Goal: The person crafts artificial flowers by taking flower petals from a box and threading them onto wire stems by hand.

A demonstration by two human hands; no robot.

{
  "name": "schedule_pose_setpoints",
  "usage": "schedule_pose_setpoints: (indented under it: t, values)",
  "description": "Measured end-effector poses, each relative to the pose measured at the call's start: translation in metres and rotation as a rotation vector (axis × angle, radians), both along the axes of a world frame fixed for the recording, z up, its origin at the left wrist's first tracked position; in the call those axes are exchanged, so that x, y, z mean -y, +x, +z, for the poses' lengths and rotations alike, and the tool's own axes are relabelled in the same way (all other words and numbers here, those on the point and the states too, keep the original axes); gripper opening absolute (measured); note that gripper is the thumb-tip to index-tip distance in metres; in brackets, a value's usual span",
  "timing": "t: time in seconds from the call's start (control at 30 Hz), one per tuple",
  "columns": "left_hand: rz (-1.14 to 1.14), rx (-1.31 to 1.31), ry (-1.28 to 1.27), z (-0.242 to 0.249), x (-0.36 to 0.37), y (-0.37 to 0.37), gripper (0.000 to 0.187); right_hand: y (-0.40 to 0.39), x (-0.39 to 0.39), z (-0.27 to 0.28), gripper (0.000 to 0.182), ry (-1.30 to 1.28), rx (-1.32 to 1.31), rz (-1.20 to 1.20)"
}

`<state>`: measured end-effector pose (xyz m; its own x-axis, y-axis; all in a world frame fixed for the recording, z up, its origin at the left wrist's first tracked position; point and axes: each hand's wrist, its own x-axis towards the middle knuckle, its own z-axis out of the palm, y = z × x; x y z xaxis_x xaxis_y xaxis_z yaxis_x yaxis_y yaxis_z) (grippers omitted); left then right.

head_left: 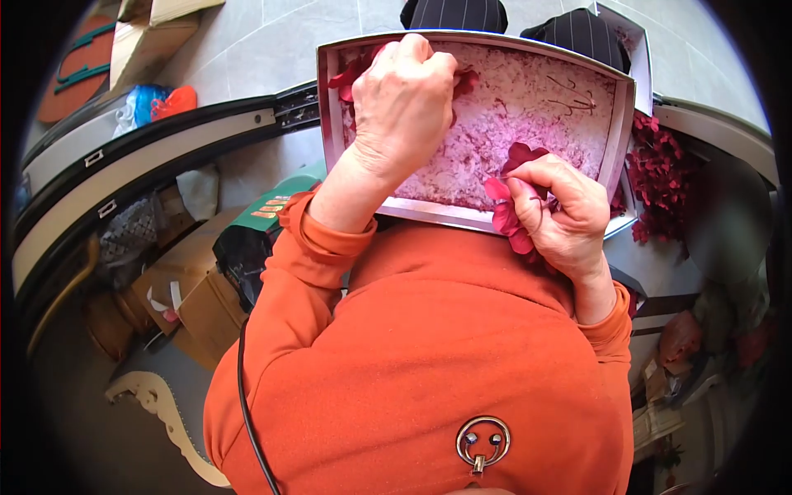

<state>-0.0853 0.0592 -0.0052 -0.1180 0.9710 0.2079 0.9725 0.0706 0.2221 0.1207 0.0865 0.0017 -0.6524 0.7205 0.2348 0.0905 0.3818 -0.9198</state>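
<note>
A shallow open box (623,124) lies across my lap, its whitish bottom strewn with pink-red residue. My left hand (400,107) is closed over the box's far left part, knuckles up. Red petals (469,82) stick out on both sides of its fingers; the fingertips are hidden. Near the box's front right edge, my right hand (565,206) pinches a crimson flower (511,223) between thumb and fingers. The flower's petals spread to the left of the thumb and hang over the rim. Thin dark stems or marks (571,99) show at the box's far right.
A heap of dark red flowers (664,177) lies to the right of the box. Cardboard boxes (206,301) and a green box (268,206) stand at the left. Blue and orange bags (169,103) rest on the tiled floor (247,37) beyond a black-and-cream rail (190,124).
</note>
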Motion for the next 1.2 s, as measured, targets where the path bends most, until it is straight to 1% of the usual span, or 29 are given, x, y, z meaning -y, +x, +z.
schedule_pose_setpoints:
  t: [0.07,0.1,0.17,0.2,0.27,0.33,0.4,0.43,0.47,0.53,0.57,0.6,0.67,0.7,0.73,0.8,0.83,0.93,1.0,1.07,1.2]
  values:
    - [-0.061,0.070,0.089,-0.003,0.000,0.000,0.016,-0.001,0.000,0.000,0.013,0.012,0.003,0.000]
    - [-0.064,0.074,0.088,-0.004,0.000,0.001,0.016,-0.002,0.000,0.001,0.013,-0.003,-0.004,-0.018]
    - [-0.149,0.316,0.193,-0.004,0.004,0.008,0.017,-0.003,0.000,0.003,0.012,0.012,0.008,-0.045]
    - [-0.165,0.412,0.147,-0.002,0.008,0.013,0.016,-0.004,0.000,0.004,0.012,0.009,0.013,-0.046]
    - [-0.100,0.745,-0.004,0.006,0.017,0.027,0.013,-0.007,0.001,0.008,0.011,-0.026,-0.030,-0.134]
    - [-0.106,0.787,0.001,0.005,0.022,0.035,0.011,-0.006,-0.001,0.008,0.011,0.011,-0.004,-0.138]
    - [-0.079,0.878,-0.001,0.005,0.025,0.040,0.013,-0.006,-0.002,0.006,0.013,0.136,-0.041,-0.147]
    - [-0.075,0.839,0.019,0.004,0.025,0.040,0.012,-0.006,-0.002,0.005,0.017,0.192,-0.049,-0.148]
    - [-0.073,0.840,0.018,0.003,0.025,0.039,0.012,-0.006,-0.001,0.006,0.017,0.190,-0.047,-0.146]
    - [-0.094,0.739,0.125,-0.002,0.022,0.037,0.011,-0.005,0.001,0.011,0.022,0.234,-0.079,-0.059]
    - [-0.099,0.795,0.113,-0.003,0.023,0.036,0.010,-0.004,0.000,0.009,0.025,0.257,-0.066,-0.020]
    - [-0.102,0.796,0.113,-0.002,0.024,0.036,0.010,-0.003,0.000,0.006,0.025,0.258,-0.065,-0.022]
    - [0.037,1.182,-0.139,0.003,0.028,0.037,0.008,-0.002,0.001,0.003,0.025,0.098,0.046,-0.048]
    - [0.055,1.385,-0.192,0.003,0.028,0.035,0.009,-0.002,-0.002,0.005,0.023,0.121,0.058,-0.064]
    - [0.058,1.387,-0.194,0.002,0.028,0.034,0.009,-0.002,-0.002,0.002,0.021,0.122,0.038,-0.111]
    - [0.088,1.897,-0.244,0.001,0.027,0.032,0.016,-0.001,-0.004,0.001,0.017,0.092,0.033,-0.129]
    - [0.111,1.923,-0.246,0.003,0.026,0.033,0.023,-0.001,-0.004,0.001,0.017,0.092,0.034,-0.129]
    - [0.165,1.992,-0.314,0.004,0.024,0.035,0.028,-0.002,-0.004,0.001,0.015,0.096,0.039,-0.176]
    - [0.153,2.030,-0.343,-0.002,0.027,0.035,0.027,-0.002,-0.004,0.000,0.013,0.118,0.016,-0.194]
    - [0.131,2.041,-0.364,-0.006,0.028,0.035,0.023,-0.001,-0.004,0.000,0.014,0.113,0.023,-0.196]
    - [0.150,2.104,-0.374,-0.003,0.029,0.035,0.018,-0.001,-0.002,-0.002,0.015,0.135,0.016,-0.206]
